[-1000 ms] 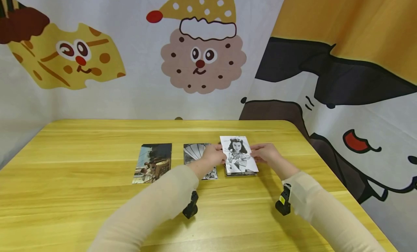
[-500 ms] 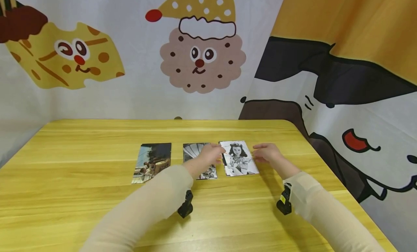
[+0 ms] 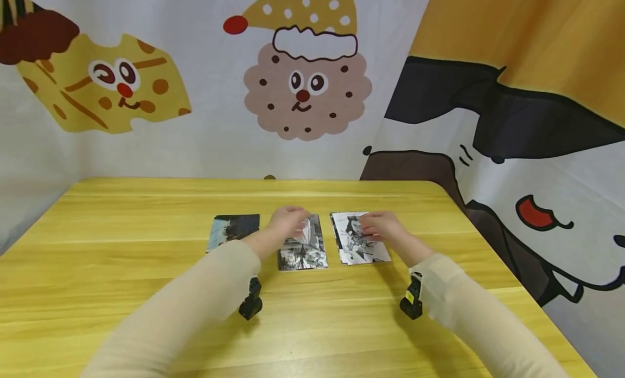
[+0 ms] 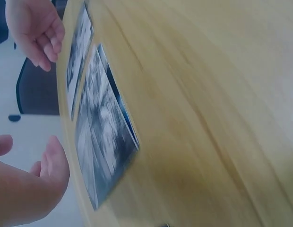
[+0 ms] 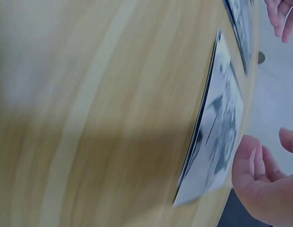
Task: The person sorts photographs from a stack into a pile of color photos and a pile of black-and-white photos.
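Observation:
Three piles of photos lie in a row on the wooden table. My left hand (image 3: 288, 223) hovers above the far end of the middle photo pile (image 3: 304, 257), hiding part of it. In the left wrist view, its relaxed fingers are apart from these photos (image 4: 101, 142) and hold nothing. Over the right photo pile (image 3: 358, 251) is my right hand (image 3: 384, 229), covering some of the black-and-white portrait on top. In the right wrist view, fingers and thumb are loosely bent beside the photos (image 5: 217, 123), with nothing between them; whether they touch cannot be seen.
The left pile, topped by a colour photo (image 3: 236, 226), is partly hidden behind my left forearm. The wooden table (image 3: 312, 324) reaches back to a cartoon-printed curtain (image 3: 205, 155). A small black camera sits on each wrist.
The portrait photo, earlier held up by both hands, lies on the right pile, released. My left hand has moved left over the middle pile; my right hand has moved left over the portrait.

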Tool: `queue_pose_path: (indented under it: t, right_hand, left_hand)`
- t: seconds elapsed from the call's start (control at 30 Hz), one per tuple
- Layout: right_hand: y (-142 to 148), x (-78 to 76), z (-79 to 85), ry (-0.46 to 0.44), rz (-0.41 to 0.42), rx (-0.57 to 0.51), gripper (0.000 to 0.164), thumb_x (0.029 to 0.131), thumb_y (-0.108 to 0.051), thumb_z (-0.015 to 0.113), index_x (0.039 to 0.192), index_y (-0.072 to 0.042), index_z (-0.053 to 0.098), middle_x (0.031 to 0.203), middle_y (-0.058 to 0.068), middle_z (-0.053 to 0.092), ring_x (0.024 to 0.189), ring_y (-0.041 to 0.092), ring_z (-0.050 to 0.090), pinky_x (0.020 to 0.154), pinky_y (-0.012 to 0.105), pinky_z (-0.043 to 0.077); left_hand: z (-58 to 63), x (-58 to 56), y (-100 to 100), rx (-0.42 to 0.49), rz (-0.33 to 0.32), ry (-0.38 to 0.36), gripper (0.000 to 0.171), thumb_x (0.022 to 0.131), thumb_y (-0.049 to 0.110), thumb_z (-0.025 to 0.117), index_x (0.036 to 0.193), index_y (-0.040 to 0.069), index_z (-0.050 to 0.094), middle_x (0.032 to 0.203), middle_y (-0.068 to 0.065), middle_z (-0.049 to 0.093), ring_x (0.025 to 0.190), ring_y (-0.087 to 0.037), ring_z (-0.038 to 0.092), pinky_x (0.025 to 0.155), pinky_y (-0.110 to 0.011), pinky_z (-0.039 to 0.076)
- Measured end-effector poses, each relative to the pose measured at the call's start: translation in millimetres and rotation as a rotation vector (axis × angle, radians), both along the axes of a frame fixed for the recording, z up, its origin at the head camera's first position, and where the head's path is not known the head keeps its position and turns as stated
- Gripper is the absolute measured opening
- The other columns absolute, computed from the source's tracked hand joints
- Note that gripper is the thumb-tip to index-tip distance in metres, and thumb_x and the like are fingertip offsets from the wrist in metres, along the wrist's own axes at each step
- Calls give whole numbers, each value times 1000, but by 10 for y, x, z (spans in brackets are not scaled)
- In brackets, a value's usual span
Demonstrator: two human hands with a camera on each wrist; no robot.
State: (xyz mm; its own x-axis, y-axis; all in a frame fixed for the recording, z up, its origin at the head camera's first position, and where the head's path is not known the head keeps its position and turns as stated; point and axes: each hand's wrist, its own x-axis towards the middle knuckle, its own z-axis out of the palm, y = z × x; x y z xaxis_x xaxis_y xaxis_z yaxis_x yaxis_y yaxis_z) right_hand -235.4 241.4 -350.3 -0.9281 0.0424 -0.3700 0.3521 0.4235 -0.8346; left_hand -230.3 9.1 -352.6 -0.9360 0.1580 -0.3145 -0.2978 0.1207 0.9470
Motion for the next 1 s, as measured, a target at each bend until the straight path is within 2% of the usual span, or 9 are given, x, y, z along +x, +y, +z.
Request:
queue_pose_path:
  t: [0.13,0.3,0.47,0.63,0.73,0.83,0.87,1.0]
  right_hand:
    - [-117,-15,-2,1,15,-12,47,95,-18,51,134,7,45,124,25,56,87,13,60,88,33,55]
    - [-242,-31,-19,1,10,-48,44,94,-16,53,132,6,47,123,24,57,76,8,60,84,31,56]
    - [-338,-16,-40,-11,41,-96,42,96,-12,50,131,10,46,120,27,58,67,6,59,78,29,57]
    - [-429,12,-67,-56,86,-132,45,96,-14,48,133,11,42,108,20,62,71,8,62,79,29,58]
    - [-479,36,-84,-76,111,-137,47,97,-16,48,135,11,39,105,18,64,76,10,64,82,32,57]
    - [-523,60,-102,-89,126,-135,49,97,-18,47,137,9,38,112,22,63,79,11,64,83,32,57]
    - [-538,67,-107,-92,131,-134,50,97,-18,47,137,9,37,116,24,62,80,12,64,83,33,57]
    - [-602,93,-126,-105,129,-145,52,97,-19,48,139,8,34,125,27,56,89,18,65,87,35,56]
  left_hand:
    - [16,-15,-156,-62,26,-2,50,94,21,53,136,-3,42,133,-23,49,119,-34,52,97,-38,50]
    - [44,-8,-319,-119,29,-12,49,95,16,50,138,-5,39,134,-25,46,122,-36,49,101,-39,47]
    - [-5,12,-410,-133,26,-50,49,94,9,52,139,-4,38,138,-24,43,126,-37,46,101,-39,47]
    - [-169,-16,-455,-140,13,-51,48,90,9,56,135,-4,42,132,-24,48,118,-37,52,92,-36,53]
    - [-209,13,-459,-152,-8,-46,46,91,9,55,133,-5,44,130,-24,49,116,-36,53,92,-37,53]
    - [-191,70,-458,-140,-14,-52,45,92,9,54,133,-6,44,132,-24,48,117,-36,52,94,-39,52]
    - [-148,113,-452,-138,-11,-65,44,93,8,52,134,-6,43,135,-24,46,121,-36,49,98,-41,49]
    - [-107,160,-459,-110,-3,-79,46,93,6,51,136,-6,40,140,-25,42,125,-37,46,101,-43,46]
